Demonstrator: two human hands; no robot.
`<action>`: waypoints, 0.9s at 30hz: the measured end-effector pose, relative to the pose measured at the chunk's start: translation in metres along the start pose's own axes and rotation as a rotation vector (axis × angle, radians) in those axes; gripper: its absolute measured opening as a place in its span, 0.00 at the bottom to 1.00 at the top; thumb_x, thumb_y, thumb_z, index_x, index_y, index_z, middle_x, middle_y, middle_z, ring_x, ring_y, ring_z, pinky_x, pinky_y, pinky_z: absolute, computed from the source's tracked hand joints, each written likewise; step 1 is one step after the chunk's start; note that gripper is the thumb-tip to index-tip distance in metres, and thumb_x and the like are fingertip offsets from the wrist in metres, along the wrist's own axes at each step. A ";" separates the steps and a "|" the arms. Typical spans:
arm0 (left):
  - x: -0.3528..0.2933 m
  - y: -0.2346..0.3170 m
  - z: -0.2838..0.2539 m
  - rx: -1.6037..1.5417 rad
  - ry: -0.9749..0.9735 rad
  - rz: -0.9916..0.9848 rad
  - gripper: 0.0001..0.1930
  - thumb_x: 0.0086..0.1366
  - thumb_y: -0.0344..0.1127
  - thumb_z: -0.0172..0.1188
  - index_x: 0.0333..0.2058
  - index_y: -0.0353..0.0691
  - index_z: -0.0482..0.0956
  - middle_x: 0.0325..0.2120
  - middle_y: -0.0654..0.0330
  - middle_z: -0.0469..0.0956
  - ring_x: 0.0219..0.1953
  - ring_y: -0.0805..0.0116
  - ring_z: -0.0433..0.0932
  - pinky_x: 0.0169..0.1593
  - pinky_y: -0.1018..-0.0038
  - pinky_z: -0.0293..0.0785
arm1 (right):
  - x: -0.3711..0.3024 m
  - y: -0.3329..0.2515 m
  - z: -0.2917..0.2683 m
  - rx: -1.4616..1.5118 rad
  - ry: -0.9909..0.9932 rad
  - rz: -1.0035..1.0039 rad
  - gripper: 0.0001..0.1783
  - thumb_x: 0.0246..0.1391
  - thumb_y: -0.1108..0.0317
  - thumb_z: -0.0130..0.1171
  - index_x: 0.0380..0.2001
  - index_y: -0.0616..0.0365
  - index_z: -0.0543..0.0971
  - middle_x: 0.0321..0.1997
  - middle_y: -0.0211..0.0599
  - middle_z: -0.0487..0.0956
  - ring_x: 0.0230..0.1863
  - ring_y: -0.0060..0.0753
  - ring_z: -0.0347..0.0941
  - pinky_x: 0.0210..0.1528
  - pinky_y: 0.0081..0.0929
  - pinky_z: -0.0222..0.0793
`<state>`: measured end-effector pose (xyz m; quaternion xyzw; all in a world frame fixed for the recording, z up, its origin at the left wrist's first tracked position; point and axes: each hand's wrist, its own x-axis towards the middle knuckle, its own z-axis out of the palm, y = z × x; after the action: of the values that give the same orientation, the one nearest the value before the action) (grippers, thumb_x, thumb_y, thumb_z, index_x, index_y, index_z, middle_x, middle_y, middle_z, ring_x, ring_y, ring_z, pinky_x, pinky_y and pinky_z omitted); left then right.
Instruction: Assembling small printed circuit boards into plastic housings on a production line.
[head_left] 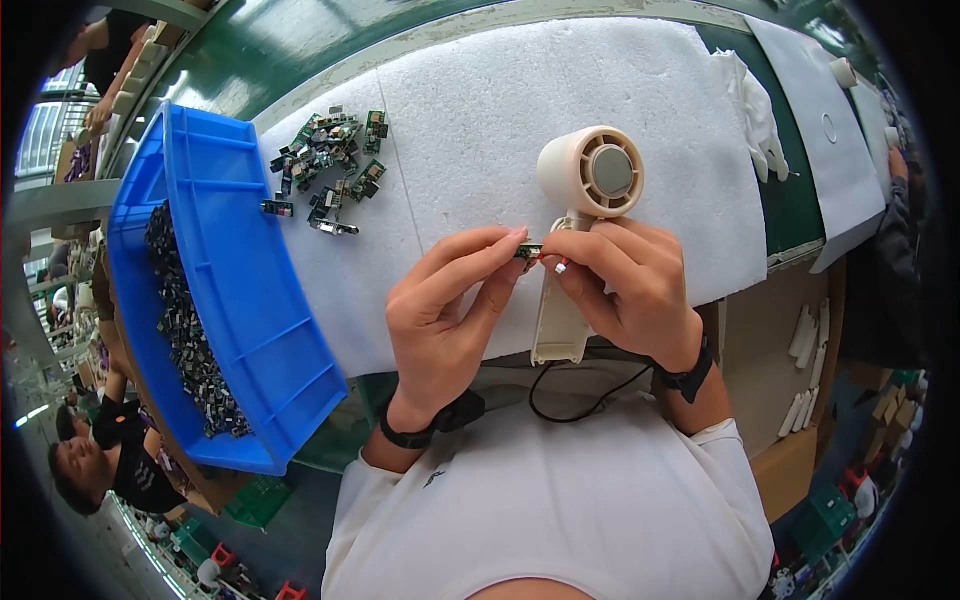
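Above the near edge of the bench (797,215), the left hand's (440,305) fingers pinch the circuit board (526,252), the right hand's (637,287) pinch by the white plug (561,268); steady both without tugging.

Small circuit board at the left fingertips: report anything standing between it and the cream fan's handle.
The right hand, with a small white connector at its fingertips, covers much of the handle's upper part, just right of the circuit board. Nothing visible blocks the lower part.
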<state>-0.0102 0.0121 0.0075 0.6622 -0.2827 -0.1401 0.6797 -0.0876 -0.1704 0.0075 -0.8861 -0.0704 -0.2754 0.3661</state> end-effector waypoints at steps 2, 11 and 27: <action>-0.001 0.000 0.000 0.029 0.004 0.016 0.17 0.63 0.14 0.62 0.49 0.34 0.85 0.45 0.53 0.83 0.46 0.68 0.83 0.49 0.75 0.81 | 0.000 0.000 0.000 0.005 -0.004 -0.007 0.10 0.51 0.75 0.69 0.39 0.56 0.83 0.25 0.33 0.79 0.22 0.32 0.74 0.24 0.28 0.68; 0.001 0.005 -0.011 0.193 -0.120 0.133 0.17 0.62 0.15 0.63 0.49 0.36 0.85 0.43 0.54 0.83 0.45 0.66 0.83 0.48 0.73 0.81 | 0.001 -0.001 -0.012 0.041 -0.090 -0.005 0.10 0.51 0.74 0.71 0.38 0.56 0.84 0.24 0.32 0.80 0.22 0.32 0.74 0.24 0.28 0.68; 0.000 0.005 -0.014 -0.415 -0.234 -0.291 0.16 0.67 0.16 0.59 0.53 0.29 0.81 0.46 0.50 0.81 0.47 0.65 0.82 0.51 0.74 0.81 | -0.002 0.001 -0.015 0.275 -0.012 0.126 0.13 0.43 0.72 0.78 0.34 0.55 0.86 0.23 0.27 0.80 0.22 0.18 0.69 0.22 0.18 0.59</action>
<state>-0.0035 0.0243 0.0131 0.5219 -0.2263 -0.3668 0.7361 -0.0958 -0.1816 0.0146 -0.8319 -0.0541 -0.2342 0.5001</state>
